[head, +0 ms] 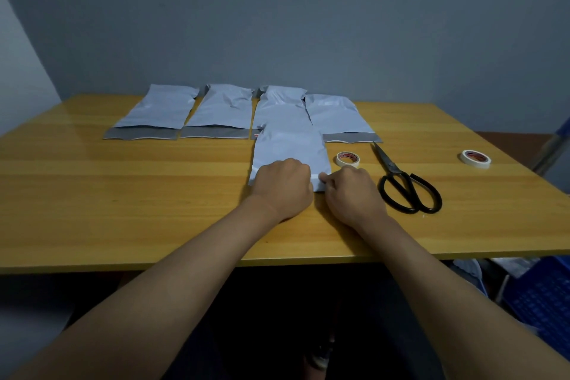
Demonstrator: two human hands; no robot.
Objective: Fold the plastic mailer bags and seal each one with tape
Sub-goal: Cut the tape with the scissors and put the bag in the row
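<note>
A pale grey mailer bag lies flat in the middle of the wooden table, its near end folded over. My left hand rests as a fist on that near end and presses it down. My right hand pinches the bag's near right corner between thumb and fingers. Several more mailer bags lie in a row behind it, grey flaps toward me. One roll of white tape sits just right of the bag, touching nothing. A second tape roll lies far right.
Black-handled scissors lie shut to the right of my right hand, blades pointing away. A blue crate stands on the floor beyond the table's right front corner. A grey wall rises behind the table.
</note>
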